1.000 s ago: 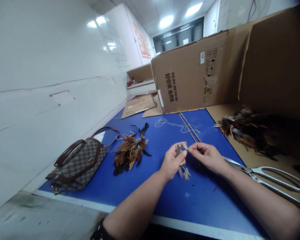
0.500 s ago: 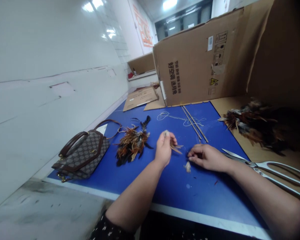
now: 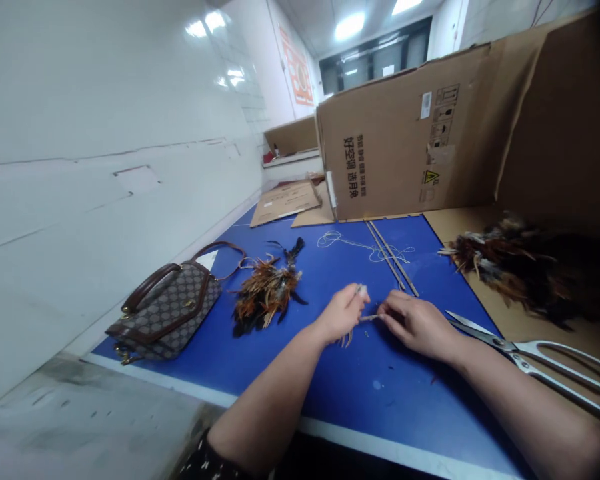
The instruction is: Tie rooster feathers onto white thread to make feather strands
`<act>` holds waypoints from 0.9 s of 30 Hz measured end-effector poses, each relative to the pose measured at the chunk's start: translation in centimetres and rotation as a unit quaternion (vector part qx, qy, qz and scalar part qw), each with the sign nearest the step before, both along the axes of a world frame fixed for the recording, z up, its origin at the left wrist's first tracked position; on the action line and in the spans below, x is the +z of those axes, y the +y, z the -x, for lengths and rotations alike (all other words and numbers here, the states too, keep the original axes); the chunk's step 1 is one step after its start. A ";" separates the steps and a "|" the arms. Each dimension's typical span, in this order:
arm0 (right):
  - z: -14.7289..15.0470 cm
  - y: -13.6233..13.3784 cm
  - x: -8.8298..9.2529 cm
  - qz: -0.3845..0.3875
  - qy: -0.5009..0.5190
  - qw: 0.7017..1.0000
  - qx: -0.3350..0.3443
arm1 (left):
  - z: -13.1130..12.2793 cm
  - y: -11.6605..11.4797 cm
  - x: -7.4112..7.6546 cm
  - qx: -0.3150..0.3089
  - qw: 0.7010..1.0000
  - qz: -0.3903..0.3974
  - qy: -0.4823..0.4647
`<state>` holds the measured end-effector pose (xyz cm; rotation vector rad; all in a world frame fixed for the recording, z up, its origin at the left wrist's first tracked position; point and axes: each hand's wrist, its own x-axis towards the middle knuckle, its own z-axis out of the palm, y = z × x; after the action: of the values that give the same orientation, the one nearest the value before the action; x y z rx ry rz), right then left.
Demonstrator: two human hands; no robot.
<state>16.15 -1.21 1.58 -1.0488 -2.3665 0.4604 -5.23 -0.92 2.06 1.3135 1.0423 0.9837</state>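
My left hand (image 3: 343,312) is closed over the blue table, with several thin brown strips (image 3: 347,339) hanging out below it. A small whitish piece (image 3: 363,291) shows at its fingertips. Just to the right, the fingers of my right hand (image 3: 417,325) are pinched at the end of a thin greyish strip (image 3: 370,318) that spans the gap between the hands. What this strip is made of is too small to tell. Large scissors (image 3: 503,343) lie partly open beside my right wrist. Left of my hands is a bundle of brown and black feathers (image 3: 267,293).
Two thin sticks (image 3: 393,257) and a loose string (image 3: 350,235) lie beyond my hands. A patterned handbag (image 3: 173,310) stands at left. More dark feathers (image 3: 505,267) rest on cardboard at right. A big cardboard box (image 3: 390,147) stands at the back.
My left hand has turned and moved right and down, closer to my right hand. The small pale piece that lay near my right fingertips is gone from that spot. A strip now spans both hands.
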 end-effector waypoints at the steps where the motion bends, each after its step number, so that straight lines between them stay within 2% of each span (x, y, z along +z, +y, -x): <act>1: 0.0 0.0 0.1 -0.010 0.010 1.000 -0.012 | -0.1 -0.2 0.1 -0.025 0.999 -0.018 0.030; 4: -0.1 -0.1 0.2 -0.024 0.038 0.999 -0.031 | -0.2 -0.5 0.3 -0.083 0.988 -0.079 0.104; 7: 0.0 -0.1 0.1 -0.026 0.065 0.997 -0.037 | -0.3 -0.8 0.4 -0.117 0.982 -0.100 0.110; 14: 0.3 0.0 -0.3 -0.061 0.171 0.983 -0.036 | -0.6 -0.9 -0.4 -0.182 0.983 0.009 -0.012; 18: 0.6 -0.4 -0.2 -0.081 0.233 0.969 0.000 | -1.1 -0.8 -0.6 -0.190 0.976 0.047 -0.097; 22: 0.8 -0.9 -0.1 -0.069 0.246 0.966 0.025 | -1.3 -0.7 -0.8 -0.194 0.969 0.065 -0.136; 27: 0.5 -0.9 0.6 -0.058 0.231 0.971 0.024 | -1.1 -0.5 -1.0 -0.206 0.965 0.074 -0.145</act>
<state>15.69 -2.10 2.22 -0.7356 -1.9794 0.5131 -4.12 -1.47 1.04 1.1585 0.5740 0.7364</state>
